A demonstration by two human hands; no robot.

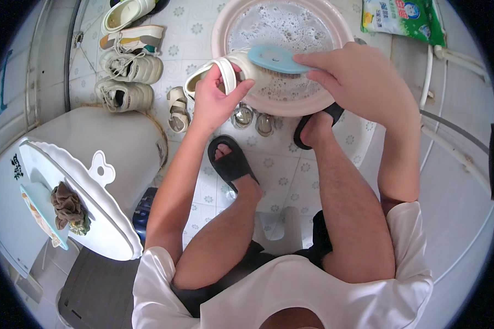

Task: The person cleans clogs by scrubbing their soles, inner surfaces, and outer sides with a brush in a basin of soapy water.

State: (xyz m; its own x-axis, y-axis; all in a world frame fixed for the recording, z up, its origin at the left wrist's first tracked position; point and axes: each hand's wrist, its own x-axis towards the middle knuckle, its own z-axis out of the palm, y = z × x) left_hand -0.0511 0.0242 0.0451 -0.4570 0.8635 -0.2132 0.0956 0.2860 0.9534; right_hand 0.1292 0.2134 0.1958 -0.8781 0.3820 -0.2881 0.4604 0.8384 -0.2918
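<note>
My left hand grips a white clog by its heel strap, its toe end over the rim of a pink basin. A light-blue scrub brush is in my right hand, bristles down against or just above the clog's toe; contact is partly hidden. Foamy water fills the basin, which stands on the tiled floor.
At the left lie several shoes: another white clog, a multicoloured sneaker and off-white sneakers. White sandals and clear-topped shoes are nearer. A green detergent bag lies top right; a white tray stands at lower left.
</note>
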